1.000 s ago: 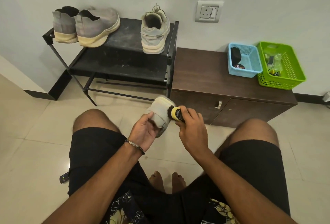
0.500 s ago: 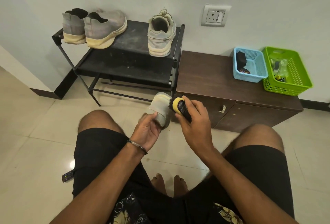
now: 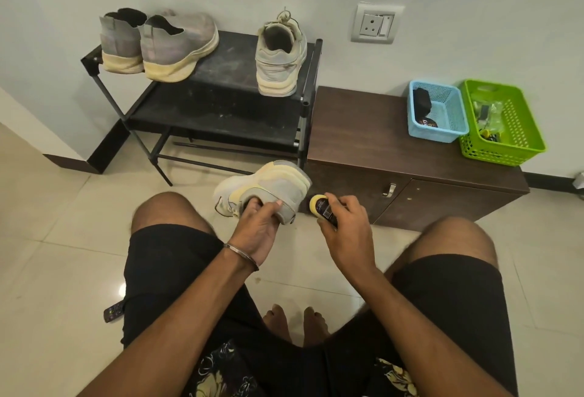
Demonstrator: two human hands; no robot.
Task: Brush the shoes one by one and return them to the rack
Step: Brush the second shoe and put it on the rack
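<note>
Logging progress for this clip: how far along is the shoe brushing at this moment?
Mid-job. Three shoes stand on the rack: a grey pair at its left and a laced sneaker at its right; whether they are brushed cannot be told. In hand: the left hand grips the matching sneaker, and the right hand holds the brush just beside it. Left: finish this shoe and return it to the rack.

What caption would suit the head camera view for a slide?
Seated person's left hand holds a pale sneaker while the right hand grips a yellow-capped brush beside it.
</note>
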